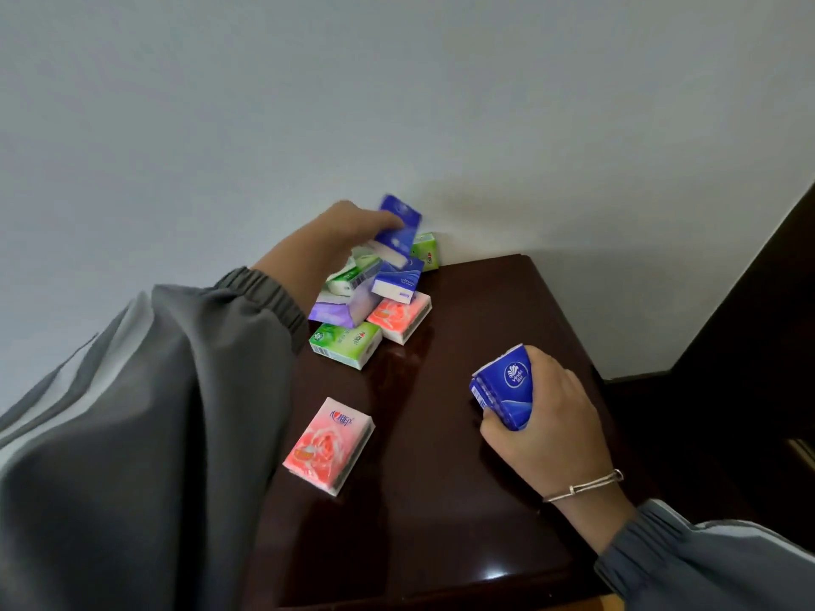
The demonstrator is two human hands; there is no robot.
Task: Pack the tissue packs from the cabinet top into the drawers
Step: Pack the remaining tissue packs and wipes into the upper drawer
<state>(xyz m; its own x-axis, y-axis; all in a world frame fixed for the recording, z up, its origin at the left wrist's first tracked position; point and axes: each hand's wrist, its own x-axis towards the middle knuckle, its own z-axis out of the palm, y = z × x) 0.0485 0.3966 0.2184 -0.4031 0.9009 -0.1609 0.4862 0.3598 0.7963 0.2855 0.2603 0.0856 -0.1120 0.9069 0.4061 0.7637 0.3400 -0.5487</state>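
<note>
Left hand (pixel 353 231) was stretched to the back of the dark worktop (pixel 463 500), fingers closed around a blue pack (pixel 399 227) tilted up over the heap by the wall (pixel 308 103). Right hand (pixel 547 416) sat near the right edge, clamped on another blue pack (pixel 507 385), logo side up, squeezed a bit; I couldn't tell if it touched the worktop. A thin bracelet (pixel 582 487) was on that wrist. The heap was at the back corner: a third blue pack (pixel 397 280) on top, a purple pack (pixel 344 308) and a white-green pack (pixel 353 275) under the left hand, a green pack (pixel 425 251) upright against the wall. In front of the heap a green pack (pixel 346 343) lay flat just beside a pink pack (pixel 399 317), touching or nearly so. A second pink pack (pixel 328 445) lay alone, well apart from the heap, near the front left, close to the grey sleeve (pixel 154 412). I saw no drawers from this view, all packs on the worktop or in my hands.
</note>
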